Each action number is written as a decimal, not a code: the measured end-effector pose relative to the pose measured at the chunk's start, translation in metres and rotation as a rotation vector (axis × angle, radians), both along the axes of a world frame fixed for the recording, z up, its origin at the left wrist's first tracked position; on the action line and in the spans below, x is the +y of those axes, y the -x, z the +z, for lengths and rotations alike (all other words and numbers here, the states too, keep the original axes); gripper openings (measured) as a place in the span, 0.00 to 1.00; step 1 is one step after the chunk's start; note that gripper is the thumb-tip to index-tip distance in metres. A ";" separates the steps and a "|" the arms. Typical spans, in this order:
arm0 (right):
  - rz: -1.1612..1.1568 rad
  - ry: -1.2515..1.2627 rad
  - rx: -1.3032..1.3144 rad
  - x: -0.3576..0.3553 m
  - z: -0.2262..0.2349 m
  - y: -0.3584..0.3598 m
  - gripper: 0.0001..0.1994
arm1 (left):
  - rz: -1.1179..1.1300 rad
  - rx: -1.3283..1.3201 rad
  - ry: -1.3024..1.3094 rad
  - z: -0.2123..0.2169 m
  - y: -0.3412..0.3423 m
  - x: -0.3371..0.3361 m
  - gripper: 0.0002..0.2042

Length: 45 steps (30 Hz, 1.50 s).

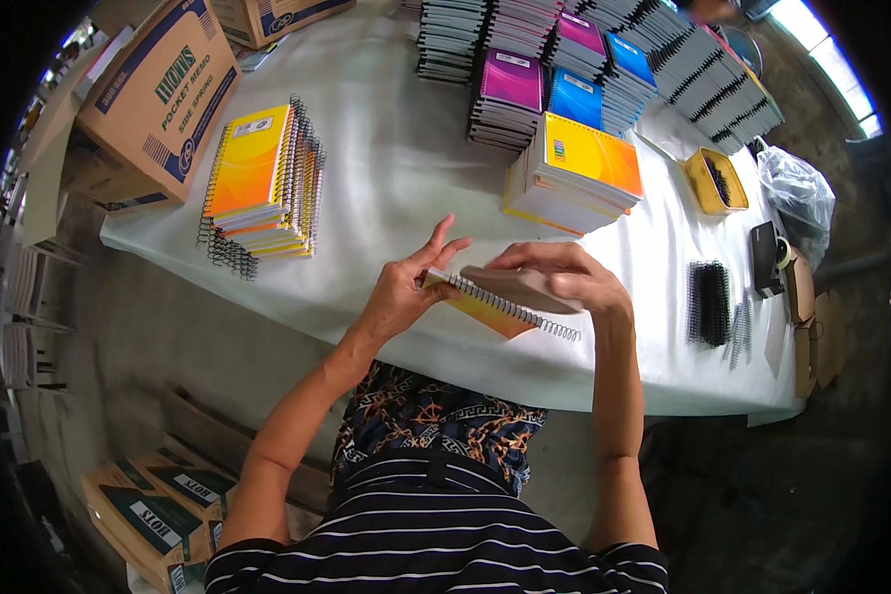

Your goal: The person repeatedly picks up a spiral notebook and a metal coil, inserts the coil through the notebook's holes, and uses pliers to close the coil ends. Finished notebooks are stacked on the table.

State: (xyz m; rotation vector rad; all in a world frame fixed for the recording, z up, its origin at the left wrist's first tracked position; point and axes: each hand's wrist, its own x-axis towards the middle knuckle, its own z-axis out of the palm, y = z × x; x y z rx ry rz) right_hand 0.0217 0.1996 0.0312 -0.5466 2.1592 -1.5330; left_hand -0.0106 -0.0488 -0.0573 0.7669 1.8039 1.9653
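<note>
Between my hands, over the table's near edge, is a spiral notebook [487,313] with a yellow-orange cover. A dark wire coil [561,331] runs along its edge and sticks out past the right end. My left hand [404,289] pinches the notebook's left end between thumb and fingers, with the index finger stretched upward. My right hand [576,275] curls over a grey-brown board [525,287] on the notebook's far side. Beyond the right hand stands a stack of yellow-orange notebooks [589,158] with no coils showing. Coiled yellow notebooks [257,178] lie piled to the left.
Purple notebooks [510,79] and blue notebooks [576,97] are stacked at the back. On the right are a yellow tray [715,181], a bundle of loose black coils [708,302], a tape dispenser [766,259] and a plastic bag [797,193]. A cardboard box [158,109] stands far left.
</note>
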 end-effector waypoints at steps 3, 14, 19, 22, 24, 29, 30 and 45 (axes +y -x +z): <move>0.050 -0.038 0.060 -0.006 0.006 0.003 0.34 | -0.007 -0.021 0.003 -0.003 0.002 -0.003 0.45; -0.025 0.087 0.103 -0.018 -0.002 0.006 0.28 | -0.015 -0.033 0.012 -0.002 0.001 -0.002 0.46; -0.096 -0.273 0.090 -0.017 0.001 0.004 0.25 | -0.075 -0.001 0.096 0.003 0.002 -0.010 0.45; -0.209 -0.161 0.219 0.010 0.004 -0.018 0.25 | -0.158 0.062 0.027 0.008 0.007 -0.010 0.34; -0.279 -0.301 0.248 0.044 0.012 -0.034 0.23 | -0.222 0.074 0.056 0.014 0.011 -0.013 0.31; -0.678 -0.818 0.486 0.067 -0.003 -0.073 0.22 | -0.327 0.083 0.014 0.016 0.015 -0.009 0.29; -0.738 -0.661 0.452 0.040 -0.003 -0.070 0.22 | -0.325 0.108 0.038 0.016 0.014 -0.010 0.31; -0.380 -0.596 0.860 -0.068 -0.023 -0.051 0.08 | -0.157 0.502 0.332 0.008 0.008 -0.010 0.26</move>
